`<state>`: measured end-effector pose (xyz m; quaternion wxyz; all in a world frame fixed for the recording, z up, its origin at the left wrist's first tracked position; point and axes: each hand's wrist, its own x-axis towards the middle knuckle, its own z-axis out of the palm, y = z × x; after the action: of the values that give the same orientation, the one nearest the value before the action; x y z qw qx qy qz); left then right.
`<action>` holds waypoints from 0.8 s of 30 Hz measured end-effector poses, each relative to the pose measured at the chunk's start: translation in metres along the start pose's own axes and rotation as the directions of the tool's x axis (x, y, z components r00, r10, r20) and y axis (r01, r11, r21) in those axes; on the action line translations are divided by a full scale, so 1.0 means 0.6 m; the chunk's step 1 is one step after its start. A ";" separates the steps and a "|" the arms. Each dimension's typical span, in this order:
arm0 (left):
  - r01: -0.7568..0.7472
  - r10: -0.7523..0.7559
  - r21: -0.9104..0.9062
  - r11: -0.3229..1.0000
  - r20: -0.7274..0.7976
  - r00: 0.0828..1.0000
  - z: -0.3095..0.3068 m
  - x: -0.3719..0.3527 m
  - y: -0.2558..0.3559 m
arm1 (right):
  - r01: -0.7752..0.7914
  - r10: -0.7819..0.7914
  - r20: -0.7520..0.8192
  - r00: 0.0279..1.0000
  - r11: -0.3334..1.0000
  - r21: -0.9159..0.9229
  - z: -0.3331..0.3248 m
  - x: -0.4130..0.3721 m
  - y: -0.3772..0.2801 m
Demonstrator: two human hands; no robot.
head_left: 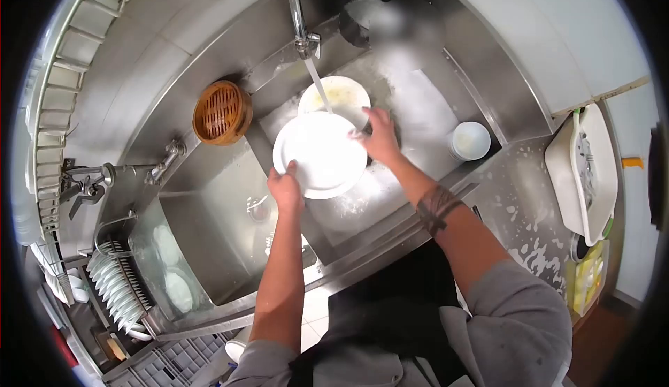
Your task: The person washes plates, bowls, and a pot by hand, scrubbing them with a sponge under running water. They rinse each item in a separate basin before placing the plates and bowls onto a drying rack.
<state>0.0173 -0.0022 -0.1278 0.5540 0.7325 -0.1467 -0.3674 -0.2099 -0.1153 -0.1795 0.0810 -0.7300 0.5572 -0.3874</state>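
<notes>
A white plate (320, 155) is held tilted over the sink, just below the running tap. My left hand (286, 186) grips its lower left rim, thumb on top and the other fingers hidden beneath. At the plate's right edge is my right hand (380, 137), its fingers curled around the rim and slightly blurred. Behind lies a second white plate (343, 92) with yellowish smears, partly covered by the first. Water from the tap (304, 38) falls where the two plates overlap.
A bamboo steamer basket (221, 113) stands at the back left, beside the left basin (209, 213). A dark pot (357, 12) sits at the back, a white bowl (470, 141) at the right. Plates fill a rack (120, 286) at left; a white tub (575, 171) is far right.
</notes>
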 end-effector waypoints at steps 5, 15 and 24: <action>-0.056 0.078 0.235 0.970 -0.087 0.993 -0.002 -0.007 0.002 | -0.163 0.307 0.557 0.772 0.942 -0.294 0.026 -0.032 0.077; -0.063 0.096 0.167 0.984 -0.195 0.976 -0.085 -0.014 -0.016 | 0.040 0.360 0.816 0.451 0.906 -0.421 0.017 -0.081 0.210; -0.369 0.372 0.620 0.692 0.132 0.919 0.064 0.018 0.089 | -0.070 0.033 0.239 0.970 0.986 0.152 -0.249 0.363 0.031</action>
<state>0.0081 -0.0541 -0.0869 0.3373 0.8316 -0.4049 -0.1755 -0.3046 -0.2662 0.0165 0.2145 -0.7473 0.5297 -0.3389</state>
